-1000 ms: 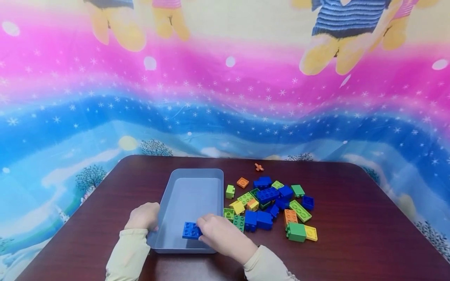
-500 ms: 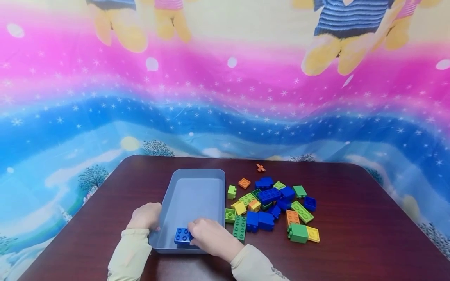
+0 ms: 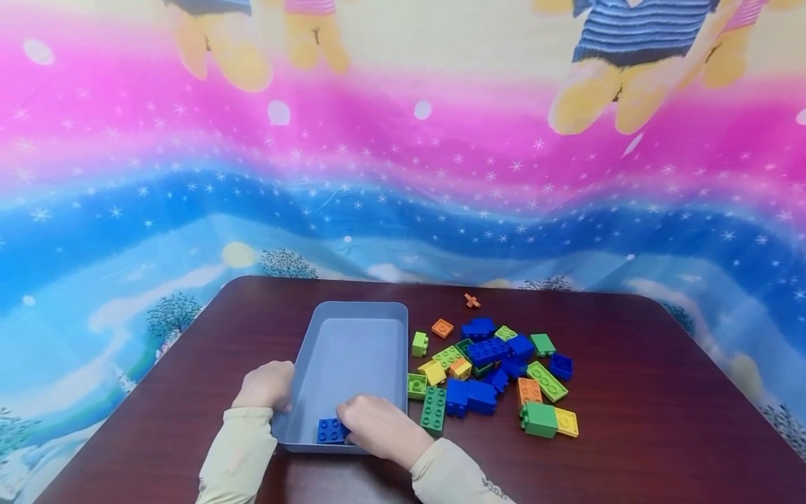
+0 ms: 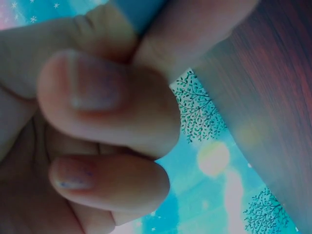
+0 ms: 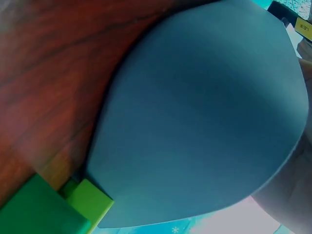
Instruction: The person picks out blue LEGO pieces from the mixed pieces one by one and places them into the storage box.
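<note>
A grey-blue tray (image 3: 362, 350) lies lengthwise on the table, left of the middle. My left hand (image 3: 264, 385) grips its left rim; the left wrist view shows curled fingers, with a bit of the tray's edge (image 4: 139, 10) pinched at the top. Inside the tray's near end, my right hand (image 3: 380, 427) holds a blue toy building brick (image 3: 330, 430) by its right end, studs up, down by the floor and near wall. In the right wrist view the tray's outer wall (image 5: 195, 112) hides the brick and most of that hand.
Right of the tray spreads a loose pile of blue bricks (image 3: 488, 351), with green, lime, yellow and orange ones mixed in. A long green brick (image 3: 433, 409) lies close beside the tray's wall. An orange cross-shaped piece (image 3: 471, 300) sits at the back of the dark wooden table (image 3: 630, 392).
My right hand has lowered the blue brick towards the tray's near wall, slightly left of where it was. The left hand keeps its grip on the rim. The head view has shifted slightly.
</note>
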### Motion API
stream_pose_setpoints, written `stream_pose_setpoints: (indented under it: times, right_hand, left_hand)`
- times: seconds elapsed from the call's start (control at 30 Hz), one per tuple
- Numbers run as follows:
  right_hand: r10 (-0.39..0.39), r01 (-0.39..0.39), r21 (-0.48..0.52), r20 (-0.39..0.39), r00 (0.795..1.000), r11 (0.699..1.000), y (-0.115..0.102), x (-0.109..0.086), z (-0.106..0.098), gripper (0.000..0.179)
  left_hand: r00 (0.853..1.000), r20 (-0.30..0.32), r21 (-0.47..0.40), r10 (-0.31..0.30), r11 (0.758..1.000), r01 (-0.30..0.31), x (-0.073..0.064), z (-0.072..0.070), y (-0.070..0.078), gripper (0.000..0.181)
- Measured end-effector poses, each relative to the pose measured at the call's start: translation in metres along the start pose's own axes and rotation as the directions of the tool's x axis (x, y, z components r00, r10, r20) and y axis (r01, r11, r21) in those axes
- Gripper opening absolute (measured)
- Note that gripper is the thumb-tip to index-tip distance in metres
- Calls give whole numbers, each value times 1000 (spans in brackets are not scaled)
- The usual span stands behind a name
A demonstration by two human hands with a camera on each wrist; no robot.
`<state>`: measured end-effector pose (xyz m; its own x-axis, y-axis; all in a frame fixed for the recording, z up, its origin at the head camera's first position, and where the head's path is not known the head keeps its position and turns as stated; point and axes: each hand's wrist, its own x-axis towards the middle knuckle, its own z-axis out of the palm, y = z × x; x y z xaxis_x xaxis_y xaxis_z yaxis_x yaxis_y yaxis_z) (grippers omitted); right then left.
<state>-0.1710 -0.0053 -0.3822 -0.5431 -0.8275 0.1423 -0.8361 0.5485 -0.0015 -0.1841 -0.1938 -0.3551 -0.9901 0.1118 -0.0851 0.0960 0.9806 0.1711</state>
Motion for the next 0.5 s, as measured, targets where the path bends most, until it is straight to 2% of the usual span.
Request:
stream_pose_setpoints:
  times: [0.3,0.5]
  right_hand:
    - [20,-20,5,22,1000,1000,1,-1,-1,13]
    - [9,-9,32,-3,1000,999,6,-5,-8,15]
  left_hand:
    - [1000,-2,9,3,1000,-3,1,0,1,21]
    - [1000,-5,16,9,1000,-9,-1,1,1,20]
